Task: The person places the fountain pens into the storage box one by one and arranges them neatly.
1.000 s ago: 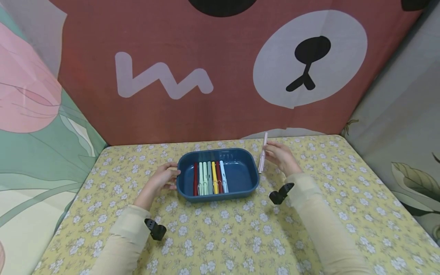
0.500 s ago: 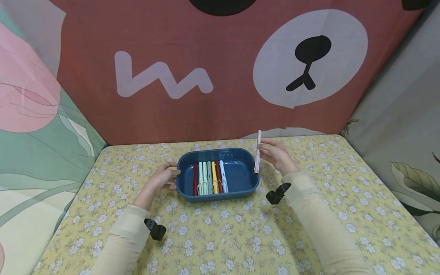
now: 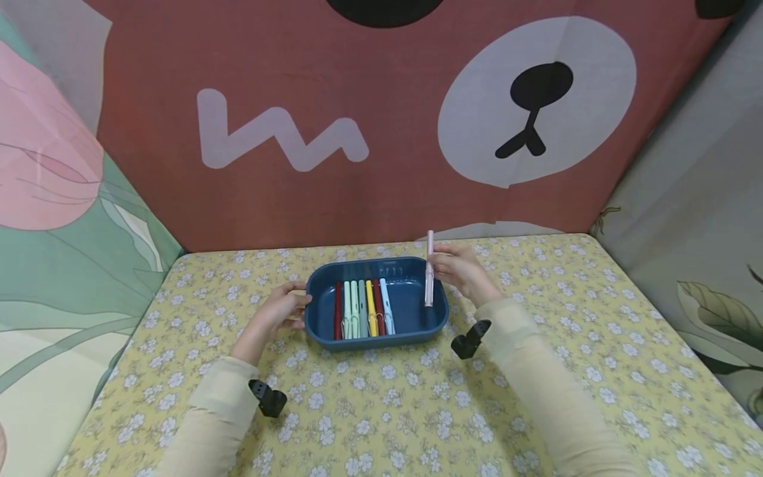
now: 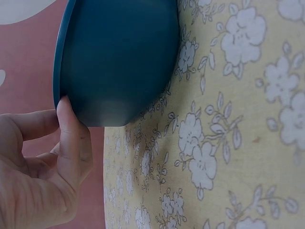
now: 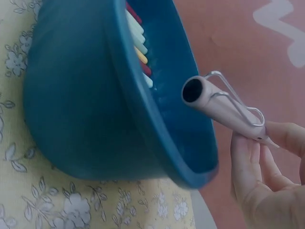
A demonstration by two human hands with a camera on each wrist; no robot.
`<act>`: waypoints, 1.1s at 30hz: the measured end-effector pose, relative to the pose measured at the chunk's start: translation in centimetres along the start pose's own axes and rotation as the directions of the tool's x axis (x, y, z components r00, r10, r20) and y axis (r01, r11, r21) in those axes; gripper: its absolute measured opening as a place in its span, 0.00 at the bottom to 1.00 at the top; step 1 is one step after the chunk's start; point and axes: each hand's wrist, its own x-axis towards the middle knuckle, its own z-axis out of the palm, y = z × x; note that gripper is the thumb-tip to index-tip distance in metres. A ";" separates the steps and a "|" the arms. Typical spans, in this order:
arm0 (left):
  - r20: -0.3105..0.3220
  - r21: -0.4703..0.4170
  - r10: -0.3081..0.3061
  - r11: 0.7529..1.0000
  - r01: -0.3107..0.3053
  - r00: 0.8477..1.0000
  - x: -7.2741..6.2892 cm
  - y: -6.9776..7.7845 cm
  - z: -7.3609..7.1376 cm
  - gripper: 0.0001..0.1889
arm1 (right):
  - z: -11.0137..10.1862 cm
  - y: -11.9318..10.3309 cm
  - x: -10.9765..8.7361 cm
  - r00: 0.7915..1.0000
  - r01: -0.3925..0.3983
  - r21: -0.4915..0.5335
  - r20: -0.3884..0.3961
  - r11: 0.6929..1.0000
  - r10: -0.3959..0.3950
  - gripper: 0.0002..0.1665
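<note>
A blue oval-cornered plastic basin (image 3: 375, 343) stands mid-table. My left hand (image 3: 279, 311) pinches its left rim between thumb and fingers, as the left wrist view shows on the basin's outer wall (image 4: 114, 62). Above the basin's right part, my right hand (image 3: 463, 270) grips a pale pink pen (image 3: 430, 265) by thumb and fingertips. The pen stands nearly lengthwise, and its wire clip and dark hollow cap end (image 5: 192, 90) face the right wrist camera. Side by side in the basin lie several pens: a dark red pen (image 3: 338, 311), green ones, a yellow pen (image 3: 372, 308), another dark red, and a light blue pen (image 3: 387, 308).
The basin's floor (image 3: 411, 298) shows bare right of the light blue pen. A yellow flowered cloth (image 3: 387, 411) covers the table. Behind rises a reddish-brown fabric backdrop (image 3: 286, 212) with a bear print. A black camera mount (image 3: 471, 339) sits on each wrist.
My right hand has carried the pink pen leftward, from beside the basin's right rim to over its inside. My left hand stays at the left rim.
</note>
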 end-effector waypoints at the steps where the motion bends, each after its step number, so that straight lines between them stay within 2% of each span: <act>1: -0.001 0.000 0.000 1.000 0.000 1.000 0.0 0.0 0.0 0.26 | 0.1 0.1 0.1 1.000 0.003 -0.005 0.009 1.000 -0.003 0.31; 8: 0.003 -0.007 -0.002 1.000 0.002 1.000 0.0 0.0 0.0 0.26 | 1.4 0.7 0.1 0.999 0.018 -0.063 0.043 0.998 -0.015 0.29; 17: 0.003 -0.007 0.001 1.000 -0.001 1.000 0.0 0.1 0.0 0.26 | 2.9 1.0 0.1 0.998 0.023 -0.056 0.064 0.998 -0.020 0.26; 25: 0.006 -0.012 -0.012 1.000 0.012 1.000 0.0 0.1 0.0 0.26 | 3.8 1.6 0.2 0.998 -0.021 -0.106 0.056 0.994 0.027 0.26; 33: 0.011 -0.003 0.000 1.000 0.000 1.000 -0.1 0.1 -0.1 0.26 | 4.7 1.9 0.2 0.997 -0.057 -0.161 0.034 0.985 0.064 0.26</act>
